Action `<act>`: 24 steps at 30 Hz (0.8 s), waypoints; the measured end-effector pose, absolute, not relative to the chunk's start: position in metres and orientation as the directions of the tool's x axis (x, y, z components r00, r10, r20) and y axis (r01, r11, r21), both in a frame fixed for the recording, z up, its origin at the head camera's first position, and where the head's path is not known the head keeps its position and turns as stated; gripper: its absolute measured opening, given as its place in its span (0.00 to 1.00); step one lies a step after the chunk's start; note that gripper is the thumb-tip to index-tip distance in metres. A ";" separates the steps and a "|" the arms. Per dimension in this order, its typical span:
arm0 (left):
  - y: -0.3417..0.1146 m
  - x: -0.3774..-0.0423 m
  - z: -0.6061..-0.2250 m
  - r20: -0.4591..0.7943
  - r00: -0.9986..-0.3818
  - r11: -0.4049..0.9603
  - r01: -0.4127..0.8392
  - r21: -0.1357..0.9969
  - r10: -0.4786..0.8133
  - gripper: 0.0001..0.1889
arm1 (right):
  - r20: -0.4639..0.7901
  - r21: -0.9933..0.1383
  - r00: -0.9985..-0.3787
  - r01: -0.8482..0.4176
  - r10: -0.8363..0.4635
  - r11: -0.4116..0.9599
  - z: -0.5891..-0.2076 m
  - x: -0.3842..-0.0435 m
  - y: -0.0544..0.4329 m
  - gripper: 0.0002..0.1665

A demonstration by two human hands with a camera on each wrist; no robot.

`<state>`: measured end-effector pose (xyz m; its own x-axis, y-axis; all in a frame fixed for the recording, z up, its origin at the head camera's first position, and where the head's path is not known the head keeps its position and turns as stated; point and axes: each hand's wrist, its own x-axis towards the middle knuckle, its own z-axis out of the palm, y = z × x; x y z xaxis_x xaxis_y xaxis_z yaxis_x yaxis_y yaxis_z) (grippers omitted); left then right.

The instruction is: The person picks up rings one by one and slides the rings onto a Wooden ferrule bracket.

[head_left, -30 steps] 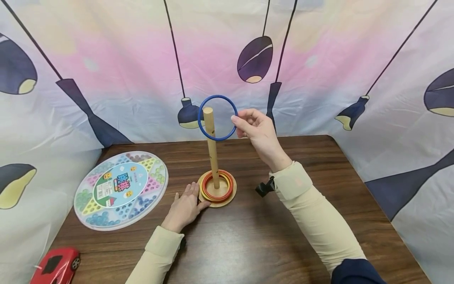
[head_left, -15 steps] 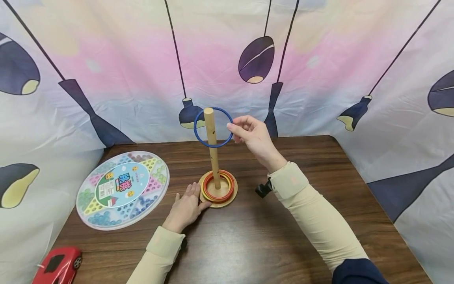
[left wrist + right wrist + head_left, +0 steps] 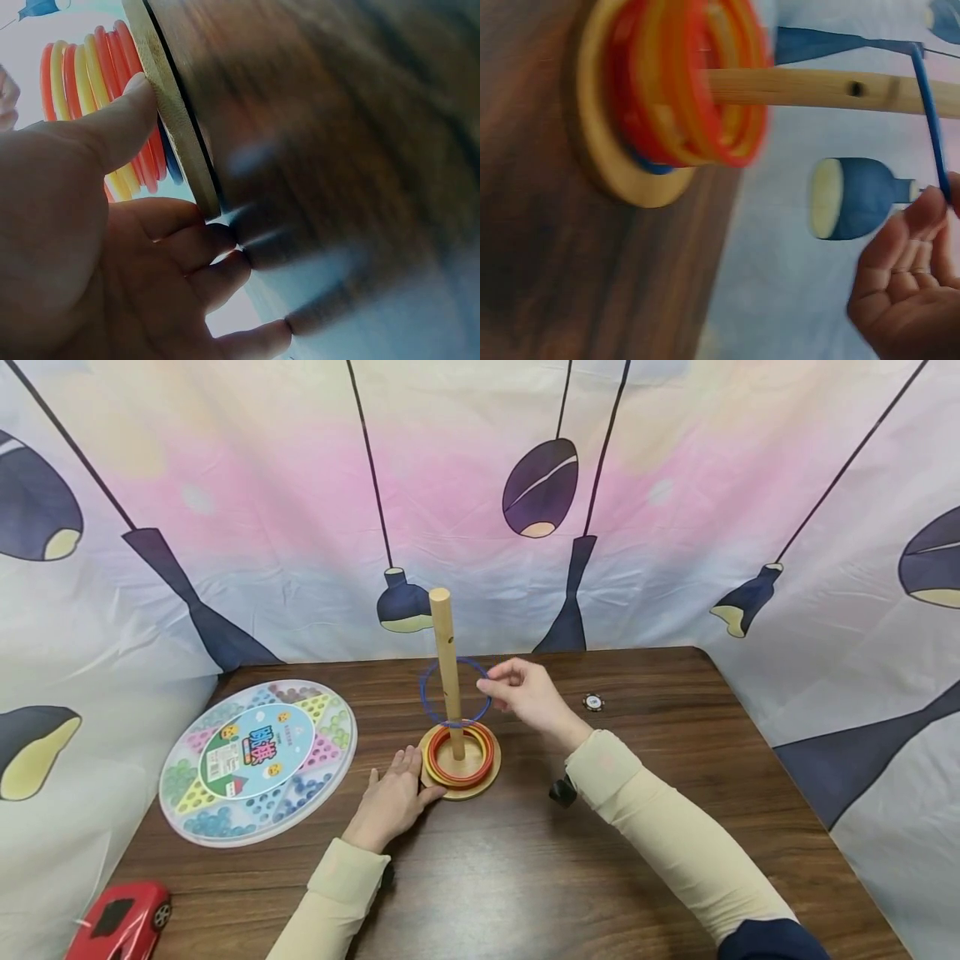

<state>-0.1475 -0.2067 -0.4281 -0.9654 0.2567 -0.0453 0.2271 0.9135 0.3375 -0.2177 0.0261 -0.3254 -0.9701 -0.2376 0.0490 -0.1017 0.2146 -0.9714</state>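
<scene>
A blue ring hangs level around the lower half of an upright wooden post. My right hand pinches the ring's right side between thumb and fingers. Below it, red and yellow rings are stacked around the post on its round wooden base. A dark blue ring shows at the bottom of that stack. My left hand lies at the base's left edge, fingers extended, the thumb touching the base's rim.
A round Chinese checkers set lies on the left of the wooden table. A red toy car sits at the near left corner. Behind my right hand is a small poker chip. A patterned curtain surrounds the table.
My right hand has lowered the blue ring from the post's top down around its lower half. The poker chip has come into sight. My left hand has stayed put.
</scene>
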 end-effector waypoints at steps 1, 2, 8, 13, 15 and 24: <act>-0.207 -0.148 -0.428 -0.047 -0.965 0.913 0.226 0.339 0.256 0.44 | 0.037 -0.965 -0.970 -0.098 -0.242 0.244 -0.331 -0.217 0.026 0.13; -0.207 -0.148 -0.428 -0.046 -0.966 0.913 0.226 0.339 0.256 0.44 | 0.024 -0.957 -0.968 -0.095 -0.250 0.275 -0.338 -0.216 0.025 0.13; -0.206 -0.149 -0.428 -0.038 -0.965 0.911 0.233 0.341 0.261 0.44 | -0.011 -0.897 -0.954 -0.123 -0.299 0.424 -0.367 -0.209 0.027 0.12; -0.205 -0.150 -0.428 -0.037 -0.962 0.909 0.241 0.341 0.269 0.43 | -0.042 -0.889 -0.955 -0.097 -0.292 0.447 -0.377 -0.206 0.030 0.11; -0.205 -0.150 -0.428 -0.038 -0.962 0.908 0.242 0.343 0.271 0.43 | -0.059 -0.893 -0.955 -0.080 -0.290 0.443 -0.380 -0.207 0.030 0.11; -0.205 -0.153 -0.429 -0.028 -0.963 0.906 0.243 0.348 0.269 0.44 | -0.083 -0.883 -0.954 -0.064 -0.288 0.466 -0.385 -0.209 0.034 0.14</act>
